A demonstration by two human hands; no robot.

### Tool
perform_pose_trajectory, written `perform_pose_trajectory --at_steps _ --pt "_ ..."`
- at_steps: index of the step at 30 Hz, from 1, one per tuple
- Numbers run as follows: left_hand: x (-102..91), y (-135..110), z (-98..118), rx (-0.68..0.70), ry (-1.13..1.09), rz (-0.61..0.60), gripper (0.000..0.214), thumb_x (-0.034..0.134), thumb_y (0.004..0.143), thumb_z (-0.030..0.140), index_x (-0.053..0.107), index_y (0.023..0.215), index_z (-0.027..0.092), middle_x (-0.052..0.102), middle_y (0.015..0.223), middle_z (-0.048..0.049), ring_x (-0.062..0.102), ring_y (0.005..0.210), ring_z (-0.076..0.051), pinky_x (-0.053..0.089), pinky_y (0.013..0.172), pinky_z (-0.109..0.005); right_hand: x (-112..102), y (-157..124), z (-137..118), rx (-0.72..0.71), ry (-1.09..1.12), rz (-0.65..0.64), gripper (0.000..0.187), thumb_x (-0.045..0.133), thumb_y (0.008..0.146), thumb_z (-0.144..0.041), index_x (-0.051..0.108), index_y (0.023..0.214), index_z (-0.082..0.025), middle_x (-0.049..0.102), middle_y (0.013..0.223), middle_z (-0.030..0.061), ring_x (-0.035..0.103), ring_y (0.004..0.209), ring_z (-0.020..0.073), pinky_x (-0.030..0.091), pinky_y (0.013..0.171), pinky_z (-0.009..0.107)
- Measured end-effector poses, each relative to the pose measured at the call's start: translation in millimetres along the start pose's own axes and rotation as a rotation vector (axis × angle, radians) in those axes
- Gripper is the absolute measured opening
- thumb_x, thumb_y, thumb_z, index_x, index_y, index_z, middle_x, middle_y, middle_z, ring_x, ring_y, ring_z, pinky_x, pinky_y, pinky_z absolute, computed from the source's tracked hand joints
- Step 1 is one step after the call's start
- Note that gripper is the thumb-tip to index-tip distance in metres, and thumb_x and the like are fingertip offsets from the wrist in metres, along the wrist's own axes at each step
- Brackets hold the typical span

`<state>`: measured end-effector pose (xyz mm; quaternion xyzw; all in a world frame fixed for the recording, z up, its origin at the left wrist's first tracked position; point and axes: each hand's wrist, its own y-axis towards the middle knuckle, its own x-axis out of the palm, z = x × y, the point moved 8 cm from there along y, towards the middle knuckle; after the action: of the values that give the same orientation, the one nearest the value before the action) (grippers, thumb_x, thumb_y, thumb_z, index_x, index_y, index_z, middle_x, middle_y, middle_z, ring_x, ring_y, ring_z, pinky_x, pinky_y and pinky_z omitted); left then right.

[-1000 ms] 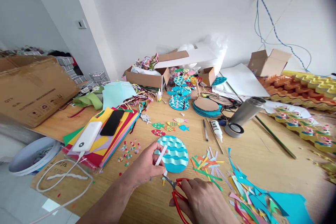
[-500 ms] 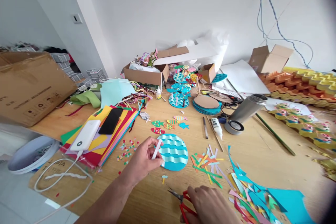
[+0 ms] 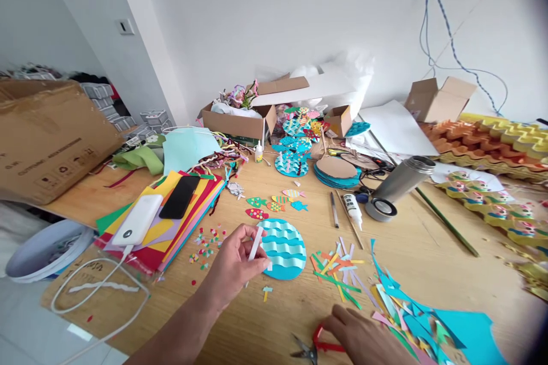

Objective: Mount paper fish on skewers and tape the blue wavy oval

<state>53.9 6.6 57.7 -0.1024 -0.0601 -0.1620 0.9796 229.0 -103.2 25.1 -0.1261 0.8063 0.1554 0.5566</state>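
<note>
Pinching a white strip (image 3: 256,242) in the left hand (image 3: 233,261) beside the blue disc (image 3: 283,273), toward the bench's (image 3: 240,325) near edge. Touching the red scissors (image 3: 317,337) with the right hand (image 3: 359,328) (not showing whether gripping). Seemingly trimming strips, calling for a steady left pinch. Seeing flowers (image 3: 243,96) in a cardboard box (image 3: 235,124) near the back edge; finding indistinct contents in a bucket (image 3: 17,277) beyond the left edge.

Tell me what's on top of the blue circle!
Pale wavy strips run across the blue circle. The left hand covers part of its left edge, so what's there can't be seen.
</note>
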Motion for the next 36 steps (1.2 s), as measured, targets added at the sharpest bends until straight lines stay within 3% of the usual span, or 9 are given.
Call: perform_pose_trajectory --at_steps 3,5,8,12,19,25,28,30,36 --pt "1.7 -2.6 2.1 0.027 -0.006 0.017 0.033 0.072 0.063 0.02 0.051 0.088 0.018 0.063 0.079 0.0002 0.057 0.072 -0.012 0.043 0.069 -0.024 -13.0 25.7 -0.3 0.293 0.454 0.052 0.018 0.046 0.087 -0.028 0.059 0.077 -0.021 0.061 0.071 0.0013 0.056 0.058 0.0132 0.043 0.053 0.024" --pt "4.2 -4.1 3.0 0.041 -0.009 0.013 0.035 0.072 0.065 0.021 0.051 0.092 0.018 0.062 0.074 0.0012 0.056 0.071 -0.012 0.043 0.069 -0.024 -9.2 42.7 -8.5 0.46 0.835 0.077 0.032 0.049 0.086 -0.046 0.056 0.072 -0.019 0.053 0.061 -0.001 0.051 0.052 0.0112 0.041 0.045 0.022" --pt "7.2 -5.9 3.3 0.054 -0.021 -0.004 0.038 0.071 0.067 0.022 0.051 0.098 0.017 0.062 0.072 0.0016 0.056 0.069 -0.011 0.042 0.067 -0.023 1.9 66.0 -30.4 0.496 1.315 0.104 0.041 0.061 0.075 -0.056 0.057 0.077 -0.016 0.053 0.063 -0.0007 0.051 0.054 0.011 0.047 0.047 0.023" --pt "5.2 -7.5 4.8 0.087 -0.021 0.026 0.037 0.071 0.068 0.022 0.052 0.1 0.017 0.062 0.072 0.0018 0.057 0.07 -0.011 0.043 0.068 -0.023 12.9 77.1 -38.3 0.507 1.564 0.179 0.04 0.071 0.07 -0.051 0.06 0.077 -0.014 0.057 0.065 0.0006 0.053 0.056 0.0101 0.049 0.049 0.023" --pt "8.5 -8.4 4.3 0.098 -0.043 0.003 0.036 0.069 0.07 0.021 0.05 0.101 0.017 0.061 0.073 0.0016 0.058 0.07 -0.011 0.045 0.065 -0.023 19.5 73.6 -35.0 0.549 1.602 0.252 0.037 0.07 0.072 -0.049 0.06 0.075 -0.014 0.058 0.061 0.0001 0.052 0.051 0.0086 0.047 0.045 0.021" --pt "12.6 -9.7 5.7 0.107 -0.008 -0.025 0.036 0.068 0.07 0.02 0.049 0.1 0.017 0.066 0.084 -0.0029 0.063 0.082 -0.015 0.048 0.076 -0.026 6.1 76.1 -20.2 0.539 1.455 0.268 0.037 0.067 0.072 -0.05 0.055 0.071 -0.015 0.055 0.056 -0.0024 0.05 0.047 0.0083 0.048 0.045 0.022" --pt "9.4 -10.6 5.9 0.112 0.026 -0.024 0.036 0.067 0.071 0.021 0.05 0.102 0.017 0.067 0.091 -0.005 0.063 0.089 -0.017 0.049 0.08 -0.028 -1.8 78.6 -5.5 0.527 1.289 0.173 0.031 0.063 0.073 -0.045 0.052 0.069 -0.017 0.052 0.052 -0.0049 0.05 0.045 0.0085 0.047 0.044 0.022" --pt "2.9 -10.6 4.7 0.102 0.055 0.005 0.036 0.066 0.072 0.023 0.05 0.103 0.017 0.066 0.094 -0.0059 0.063 0.088 -0.018 0.051 0.073 -0.028 -4.2 78.6 6.5 0.529 1.158 0.095 0.024 0.057 0.077 -0.039 0.05 0.07 -0.018 0.051 0.049 -0.0064 0.05 0.042 0.0077 0.044 0.042 0.019" --pt "-12.3 -11.1 -2.3 0.091 0.136 0.023 0.03 0.061 0.076 0.027 0.048 0.101 0.019 0.062 0.087 -0.0033 0.063 0.076 -0.017 0.049 0.049 -0.021 21.6 67.2 28.8 0.615 0.868 -0.294 0.007 0.044 0.082 -0.021 0.046 0.076 -0.02 0.051 0.046 -0.0085 0.049 0.033 0.0072 0.034 0.033 0.015"
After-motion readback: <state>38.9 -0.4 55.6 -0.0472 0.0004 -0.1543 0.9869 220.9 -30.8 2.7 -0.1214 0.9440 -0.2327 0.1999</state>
